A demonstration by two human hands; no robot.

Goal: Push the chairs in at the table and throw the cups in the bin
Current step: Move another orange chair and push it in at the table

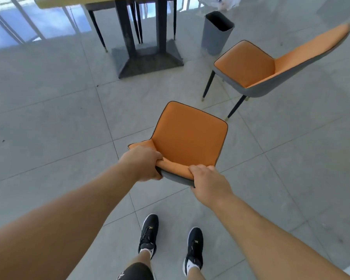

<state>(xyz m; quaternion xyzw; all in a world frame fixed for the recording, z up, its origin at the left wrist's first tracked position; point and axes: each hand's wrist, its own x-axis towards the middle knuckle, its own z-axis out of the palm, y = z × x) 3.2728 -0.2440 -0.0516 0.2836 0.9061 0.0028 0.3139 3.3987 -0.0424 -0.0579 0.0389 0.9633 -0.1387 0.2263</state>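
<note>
Chair, orange padded seat with dark piping and a grey outer shell, stands on the grey tiled floor near centre, directly ahead of the person. Both hands grip the top edge of its backrest: left hand closed over the left part of the edge, right hand closed over the right part, fingers curled onto the orange face. Seat points toward the far table, with open floor between them. Table rests on a dark pedestal base. Second chair, same orange and grey with thin black legs, sits far right, turned at an angle. Grey bin stands just beyond it, right of the table base. Black shoes are visible at the near edge.
</note>
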